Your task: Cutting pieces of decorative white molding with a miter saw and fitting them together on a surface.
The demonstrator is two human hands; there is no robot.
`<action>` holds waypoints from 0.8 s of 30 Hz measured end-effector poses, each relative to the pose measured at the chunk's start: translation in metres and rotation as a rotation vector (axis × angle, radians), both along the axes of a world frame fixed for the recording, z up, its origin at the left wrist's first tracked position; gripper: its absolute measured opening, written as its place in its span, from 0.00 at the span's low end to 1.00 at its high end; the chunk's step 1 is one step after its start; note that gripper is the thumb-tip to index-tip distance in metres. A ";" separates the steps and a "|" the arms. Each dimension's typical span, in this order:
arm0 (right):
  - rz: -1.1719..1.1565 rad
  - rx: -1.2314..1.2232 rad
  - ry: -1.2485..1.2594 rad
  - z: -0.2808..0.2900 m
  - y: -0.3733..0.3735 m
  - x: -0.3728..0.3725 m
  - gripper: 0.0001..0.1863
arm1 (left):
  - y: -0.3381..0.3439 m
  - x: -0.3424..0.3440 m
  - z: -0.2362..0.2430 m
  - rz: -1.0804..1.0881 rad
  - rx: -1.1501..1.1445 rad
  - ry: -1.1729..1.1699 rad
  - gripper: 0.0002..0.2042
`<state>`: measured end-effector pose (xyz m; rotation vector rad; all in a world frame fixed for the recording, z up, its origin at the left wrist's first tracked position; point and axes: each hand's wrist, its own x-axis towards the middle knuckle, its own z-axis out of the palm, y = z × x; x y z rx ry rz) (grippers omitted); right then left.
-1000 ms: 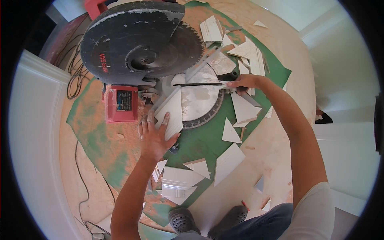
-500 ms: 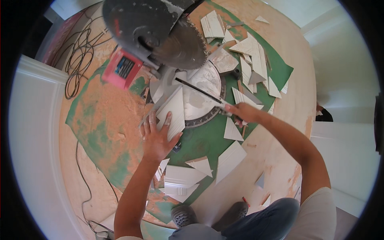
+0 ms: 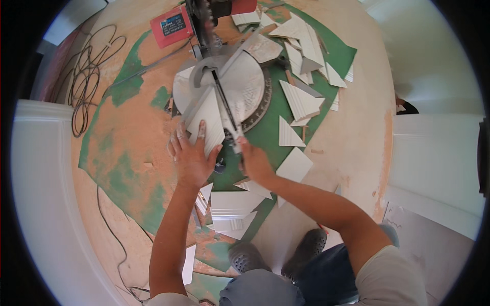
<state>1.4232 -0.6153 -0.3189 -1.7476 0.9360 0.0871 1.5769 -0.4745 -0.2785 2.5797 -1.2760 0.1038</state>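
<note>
A miter saw stands in front of me, its round silver turntable (image 3: 250,84) showing a dark blade slot. A white grooved moulding piece (image 3: 207,115) lies against the saw's fence, left of the slot. My left hand (image 3: 193,160) holds it there, index finger on its face, other fingers over the fence and thumb by its lower right edge. My right hand (image 3: 253,160) is closed around the turntable's front handle (image 3: 236,145), whose grip is mostly covered. Above the table is the raised saw blade (image 3: 205,30), blurred and seen nearly edge-on.
Triangular and slanted white offcuts (image 3: 301,102) lie right of the saw and near my feet. A dusty green sheet (image 3: 127,168) spreads beneath it. Black cable (image 3: 81,92) coils at the left. A red-and-black part with a label (image 3: 172,26) juts from the saw head.
My right hand has swung the turntable handle leftward, and the slot and saw head have turned with it. My left hand stays on the moulding. The view has shifted slightly.
</note>
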 end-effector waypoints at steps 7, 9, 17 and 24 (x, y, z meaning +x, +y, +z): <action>-0.361 0.241 -0.103 0.015 0.050 0.031 0.37 | 0.006 0.009 0.000 0.004 0.004 -0.042 0.38; -0.373 0.266 -0.120 0.012 0.050 0.031 0.39 | 0.004 0.007 0.000 -0.005 -0.017 -0.059 0.37; -0.360 0.197 -0.157 0.014 0.047 0.032 0.38 | 0.002 0.008 -0.002 -0.001 -0.035 -0.069 0.34; -0.258 -0.147 -0.177 -0.014 0.057 0.006 0.30 | -0.005 0.004 -0.005 0.043 0.010 -0.035 0.34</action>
